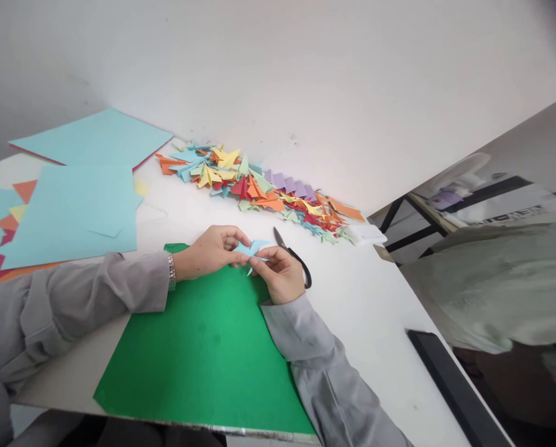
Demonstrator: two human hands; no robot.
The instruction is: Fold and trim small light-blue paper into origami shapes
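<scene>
A small light-blue folded paper piece (251, 248), pointed at several ends, is held up between both hands. My left hand (210, 253) pinches it from the left, thumb and fingertips closed on its edge. From the right, my right hand (280, 272) grips it with thumb and forefinger. Both hands are over the far edge of a green sheet (207, 354) lying on the white table. Black-handled scissors (300, 262) rest just beyond my right hand, partly hidden by it. Fingers cover part of the folded paper.
A long heap of colourful folded paper pieces (259, 192) runs along the wall. Large light-blue sheets (72, 217) and coloured scraps (21, 198) lie at left. A black bar-shaped object (455, 385) sits by the table's right edge, with a rack (417, 217) beyond.
</scene>
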